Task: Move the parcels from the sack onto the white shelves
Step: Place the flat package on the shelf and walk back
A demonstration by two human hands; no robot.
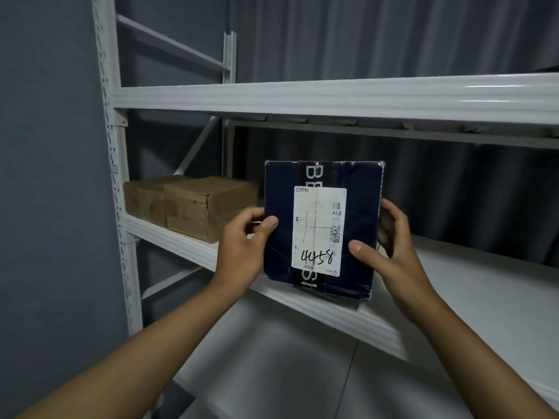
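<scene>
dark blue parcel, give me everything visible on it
The dark blue parcel is a flat, squarish cardboard box with scuffed edges, pale lettering and clear tape. A white shipping label carries a barcode, QR code and handwritten 4458. It stands upright, its bottom edge at the white shelf's front lip. The left hand and right hand grip its sides.

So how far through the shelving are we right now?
Two brown cartons already sit at the left end of the middle shelf. In hand: the left hand and right hand hold a dark blue parcel upright at that shelf's front edge. The sack is out of view, so the remainder is unknown.
</scene>
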